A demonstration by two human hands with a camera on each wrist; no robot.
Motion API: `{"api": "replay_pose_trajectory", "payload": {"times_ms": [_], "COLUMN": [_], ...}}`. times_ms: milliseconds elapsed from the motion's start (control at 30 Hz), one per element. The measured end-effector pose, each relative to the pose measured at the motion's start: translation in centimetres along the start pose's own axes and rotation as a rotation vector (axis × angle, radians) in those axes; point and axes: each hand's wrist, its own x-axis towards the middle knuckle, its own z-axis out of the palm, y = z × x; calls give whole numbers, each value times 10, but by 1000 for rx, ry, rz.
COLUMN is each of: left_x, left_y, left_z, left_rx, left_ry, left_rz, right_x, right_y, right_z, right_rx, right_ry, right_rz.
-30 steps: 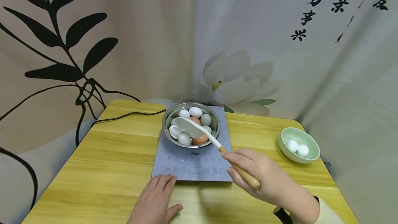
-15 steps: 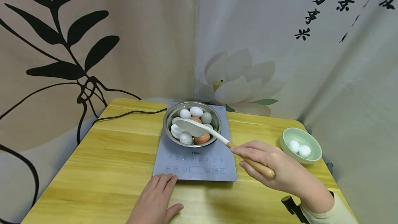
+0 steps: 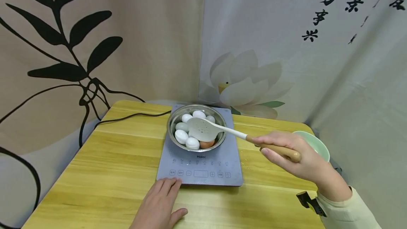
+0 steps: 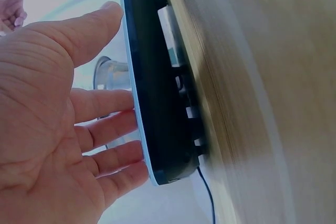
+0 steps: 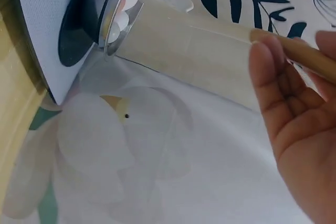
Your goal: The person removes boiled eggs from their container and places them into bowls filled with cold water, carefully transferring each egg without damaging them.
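My right hand grips the wooden handle of a white slotted spoon, seen clearly in the head view. Its perforated head lies over the eggs in a metal bowl. Several white eggs and a brown egg show around the spoon; others are hidden beneath it. The bowl sits on a grey induction cooktop. My left hand lies at the cooktop's front left corner, fingers extended and fingertips touching its edge. From the left wrist view, these fingertips meet the cooktop's side.
A pale green bowl stands at the right of the wooden table, partly hidden behind my right hand. A black cord runs left from the cooktop. Printed curtains hang right behind the table.
My right hand has moved right and slightly up, drawing the spoon's head rightward across the eggs and turning it. It now covers the green bowl's eggs. The left hand has stayed put.
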Motion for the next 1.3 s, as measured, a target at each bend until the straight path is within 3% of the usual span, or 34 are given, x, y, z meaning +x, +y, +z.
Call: {"api": "replay_pose_trajectory", "payload": {"times_ms": [100, 233, 433, 633, 900, 1000, 1167, 1233, 1300], "left_x": [1, 1, 0, 1, 2, 3, 3, 2, 2], "left_y": [0, 1, 2, 1, 2, 2, 2, 2, 2], "left_z": [-1, -2, -2, -4, -7, -7, -7, -6, -6], "left_rx": [0, -10, 5, -11, -40, -49, -54, -53, -52], "left_ry": [-4, -9, 4, -15, -56, -69, -76, -72, -70], "left_rz": [-1, -13, -1, -12, -28, -32, -32, -29, -28], "right_x": [7, 19, 17, 7, -3, -9, -19, -21, -22], "right_y": [-11, -27, -20, -12, -1, 1, 3, 6, 11], "right_z": [7, 18, 25, 31, 36, 38, 33, 32, 33], "right_rx": [-180, -334, -327, -333, -177, -59, 221, 299, 335], "right_ry": [-49, -116, -115, -61, 49, 73, 168, 201, 210], "right_rz": [-73, -51, 43, -30, 5, 111, 401, 464, 475]}}
